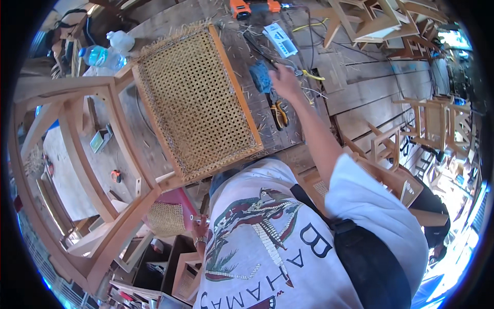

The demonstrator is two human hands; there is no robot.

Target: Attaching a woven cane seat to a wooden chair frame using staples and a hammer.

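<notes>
A wooden chair frame [139, 188] lies on its side at the left, its woven cane seat panel [193, 103] facing up with frayed strands along the far edge. My right hand [284, 81] is over the bench beyond the seat, fingers curled next to a crumpled blue bundle [261, 77]; what they grip, if anything, is hidden. Just nearer lie yellow-and-black pliers [279, 115]. Low beside my shirt, my left hand [200, 230] is closed around a small white cylindrical thing [195, 218], partly hidden by my body.
Orange-and-black tools [240, 9], a blue-and-white packet [280, 40] and cables lie at the bench's far side. Plastic bottles [103, 55] stand beyond the chair. A tape measure [116, 176] rests at left. Wooden chairs [432, 121] crowd the right; a pink-red surface [177, 198] is below the seat.
</notes>
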